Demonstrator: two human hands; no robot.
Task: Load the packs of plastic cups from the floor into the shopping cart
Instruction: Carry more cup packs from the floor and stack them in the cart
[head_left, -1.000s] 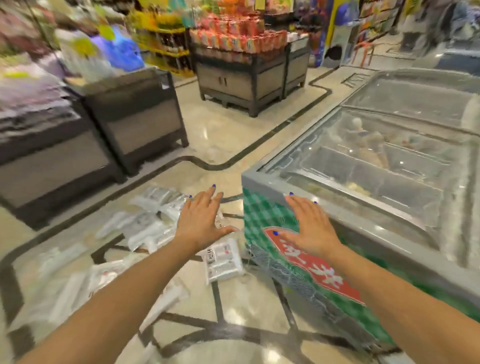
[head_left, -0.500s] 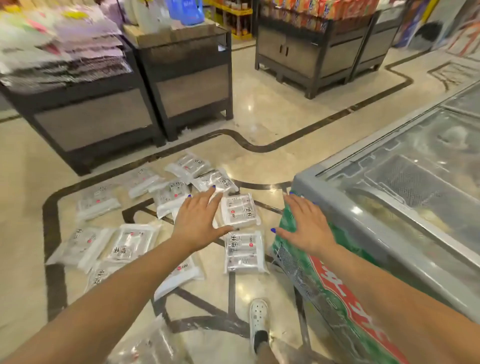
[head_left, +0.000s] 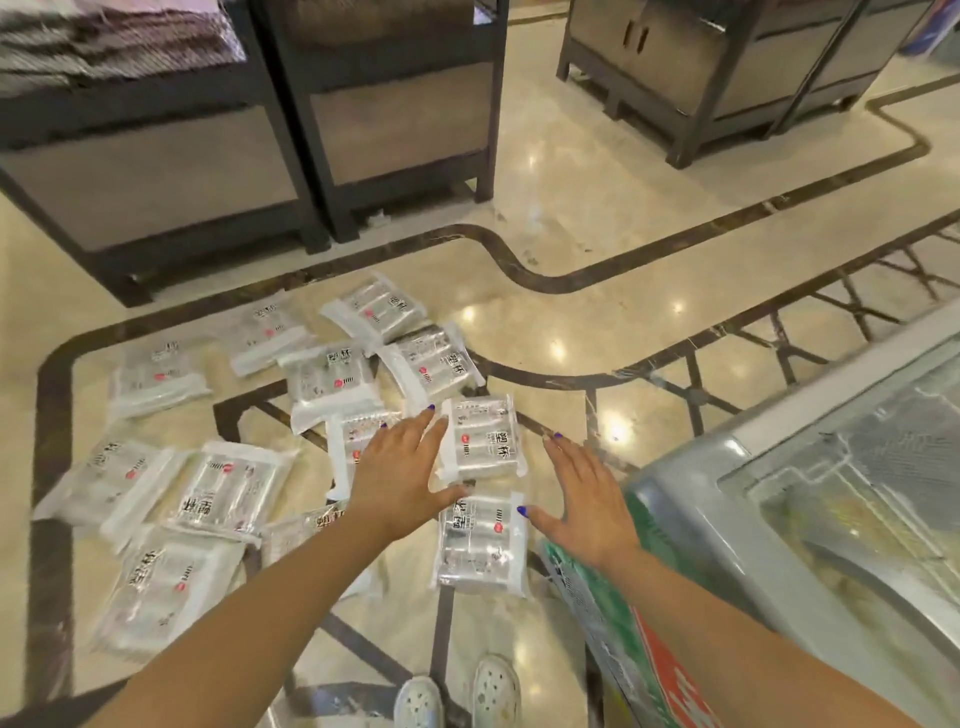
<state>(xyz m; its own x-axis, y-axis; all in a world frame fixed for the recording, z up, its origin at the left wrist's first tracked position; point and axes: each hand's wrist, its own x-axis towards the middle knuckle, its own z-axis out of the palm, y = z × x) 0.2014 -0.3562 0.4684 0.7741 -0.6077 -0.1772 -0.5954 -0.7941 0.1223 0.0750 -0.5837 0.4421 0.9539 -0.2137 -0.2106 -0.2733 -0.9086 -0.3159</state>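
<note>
Packs of plastic cups (head_left: 480, 540) lie scattered on floor (head_left: 597, 171), left of freezer (head_left: 810, 499). Left hand (head_left: 397, 475) & right hand (head_left: 587, 499) extended above packs, fingers straight, holding nothing.

A shop: display stands (head_left: 395, 130), chest freezer (head_left: 810, 519), polished floor (head_left: 597, 218).

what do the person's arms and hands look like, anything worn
Both forearms are bare, with no sleeves, watch or bracelet in view. The left hand and right hand have blue-painted nails. No gloves, and no rings that can be made out.
</note>
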